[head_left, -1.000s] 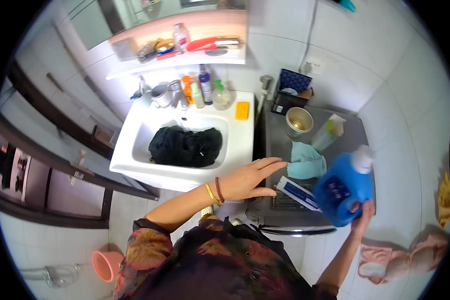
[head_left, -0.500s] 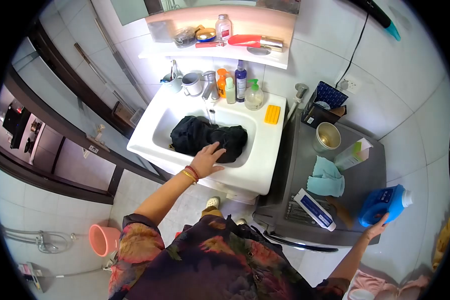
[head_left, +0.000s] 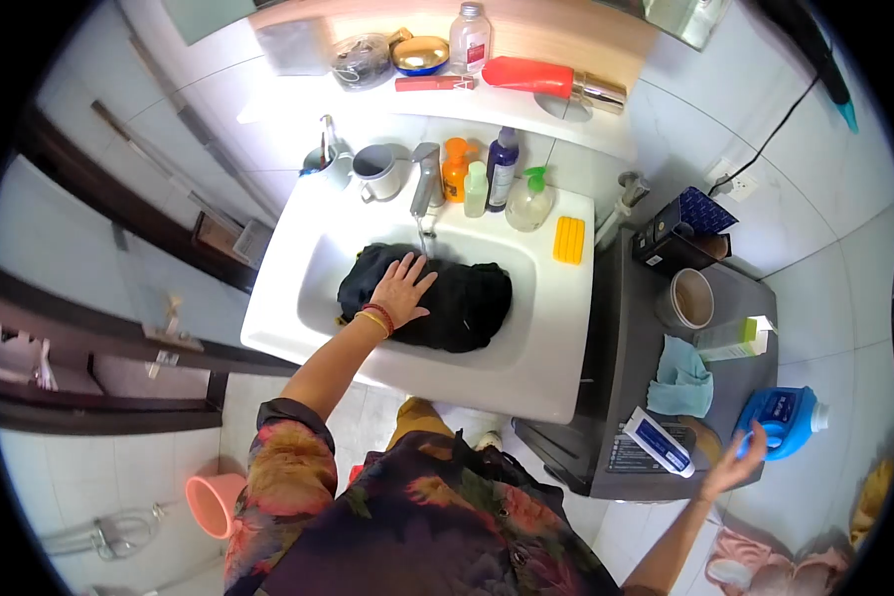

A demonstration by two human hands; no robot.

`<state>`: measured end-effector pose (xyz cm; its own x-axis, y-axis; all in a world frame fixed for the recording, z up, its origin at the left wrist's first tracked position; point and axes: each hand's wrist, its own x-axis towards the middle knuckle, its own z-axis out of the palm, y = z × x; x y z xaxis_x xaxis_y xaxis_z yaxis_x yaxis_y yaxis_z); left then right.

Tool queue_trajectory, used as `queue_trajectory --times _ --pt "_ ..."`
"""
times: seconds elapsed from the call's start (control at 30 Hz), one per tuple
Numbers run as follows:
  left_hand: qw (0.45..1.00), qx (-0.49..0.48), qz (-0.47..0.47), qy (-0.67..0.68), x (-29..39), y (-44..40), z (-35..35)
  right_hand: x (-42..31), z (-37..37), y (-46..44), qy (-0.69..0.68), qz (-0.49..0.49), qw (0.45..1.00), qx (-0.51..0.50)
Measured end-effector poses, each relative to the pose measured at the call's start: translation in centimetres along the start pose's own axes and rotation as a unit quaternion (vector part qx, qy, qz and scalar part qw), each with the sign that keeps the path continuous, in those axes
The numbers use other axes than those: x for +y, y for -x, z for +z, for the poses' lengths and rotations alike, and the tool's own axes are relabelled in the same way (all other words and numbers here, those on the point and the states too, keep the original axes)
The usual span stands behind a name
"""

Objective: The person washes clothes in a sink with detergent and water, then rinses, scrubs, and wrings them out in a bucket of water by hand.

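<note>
A dark, bunched-up cloth [head_left: 467, 306] lies in the white sink [head_left: 536, 372] below the faucet [head_left: 426, 184], from which a thin stream of water runs. My left hand [head_left: 400, 290] is over the left part of the cloth, palm down with fingers spread, seemingly resting on it. On the right, a blue detergent bottle [head_left: 777, 422] with a pale cap stands on the dark grey appliance top [head_left: 631, 328]. My right hand [head_left: 737, 463] is at the bottle's near left side, fingers apart; whether a fingertip touches it I cannot tell.
Beside the bottle lie a white-and-blue tube [head_left: 659, 443] and a light blue cloth [head_left: 681, 377], with a metal cup [head_left: 687, 299] and a carton [head_left: 735, 339] behind. Several pump bottles, including an orange one [head_left: 455, 169], and a yellow soap dish [head_left: 569, 240] line the sink's rim. A pink bucket [head_left: 214, 505] is lower left.
My right hand has let go of the blue bottle and drawn back slightly from it. My left hand has moved forward, further onto the dark cloth. The view has shifted.
</note>
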<state>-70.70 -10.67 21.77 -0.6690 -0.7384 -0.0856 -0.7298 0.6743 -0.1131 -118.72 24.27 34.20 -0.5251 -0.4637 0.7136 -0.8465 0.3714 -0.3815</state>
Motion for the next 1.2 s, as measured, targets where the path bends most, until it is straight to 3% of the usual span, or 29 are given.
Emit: queue_trajectory --times 0.03,0.1,0.13,0.17,0.2,0.23,0.27,0.33,0.4,0.47,0.53,0.6,0.67,0.7,0.77,0.83,0.93,0.97,1.0,1.1,1.2 --pt "1.000 -0.013 0.019 -0.010 -1.1 -1.3 1.0 -2.4 2.6 0.7 -0.070 0.006 0.996 -0.046" --pt "0.999 -0.024 0.044 0.007 -3.2 -3.3 3.3 -8.8 8.7 2.0 -0.027 -0.079 0.978 -0.189" --pt "0.997 -0.036 0.061 0.017 -3.9 -4.0 4.2 -13.5 12.2 2.7 -0.129 -0.170 0.952 -0.219" --pt "0.998 -0.045 0.048 0.011 -4.5 -4.5 5.3 -18.4 14.9 3.6 -0.081 -0.178 0.927 -0.319" --pt "0.997 -0.049 0.054 0.018 -4.7 -4.7 6.3 -20.2 19.0 6.2 -0.133 -0.173 0.896 -0.386" --pt "0.993 -0.097 0.004 0.073 -4.8 -4.6 7.3 -23.9 22.2 7.7 -0.121 -0.217 0.865 -0.437" --pt "0.980 -0.146 -0.046 0.124 -5.0 -4.5 8.4 -27.0 25.6 9.2 -0.144 -0.256 0.848 -0.440" --pt "0.980 -0.158 -0.041 0.111 -4.7 -4.1 10.8 -30.9 31.8 12.6 -0.149 -0.274 0.836 -0.451" --pt "0.980 -0.110 -0.041 0.159 -4.7 -3.6 12.3 -33.1 36.2 15.7 -0.114 -0.281 0.837 -0.455" --pt "0.972 -0.121 -0.054 0.195 -4.8 -4.0 14.0 -33.5 39.4 18.2 -0.082 -0.289 0.836 -0.460" --pt "0.964 -0.126 -0.066 0.224 -5.5 -5.3 16.5 -33.3 42.1 20.2 -0.053 -0.216 0.849 -0.479" --pt "0.917 -0.079 -0.057 0.386 -6.0 -7.0 18.4 -32.7 45.6 20.8 -0.044 -0.201 0.837 -0.507" --pt "0.920 -0.134 -0.031 0.367 -6.8 -9.1 19.2 -32.4 48.3 21.3 -0.031 -0.184 0.829 -0.528" --pt "0.917 -0.191 0.000 0.350 -7.0 -9.9 19.9 -32.6 49.0 21.4 0.034 -0.162 0.802 -0.574" --pt "0.906 -0.182 -0.016 0.383 -7.0 -10.3 21.1 -32.4 49.1 21.9 0.099 -0.136 0.766 -0.620" --pt "0.894 -0.173 -0.026 0.413 -7.1 -10.3 21.8 -32.8 48.0 21.4 0.057 -0.180 0.839 -0.511" --pt "0.879 -0.136 -0.029 0.456 -7.5 -8.9 19.7 -33.1 46.0 19.6 0.002 -0.130 0.799 -0.587" --pt "0.896 -0.073 -0.004 0.439 -7.8 -7.7 18.1 -32.6 44.2 18.9 -0.091 -0.171 0.827 -0.527" --pt "0.908 -0.006 0.021 0.419 -8.0 -7.0 15.8 -32.0 42.6 18.3 -0.085 -0.170 0.832 -0.522" --pt "0.929 -0.076 0.103 0.348 -6.5 -3.3 10.2 -30.1 37.4 19.3 -0.103 -0.242 0.812 -0.520" --pt "0.943 -0.037 0.135 0.302 -3.8 -1.5 14.9 -30.2 37.8 20.0 -0.079 -0.268 0.770 -0.573"
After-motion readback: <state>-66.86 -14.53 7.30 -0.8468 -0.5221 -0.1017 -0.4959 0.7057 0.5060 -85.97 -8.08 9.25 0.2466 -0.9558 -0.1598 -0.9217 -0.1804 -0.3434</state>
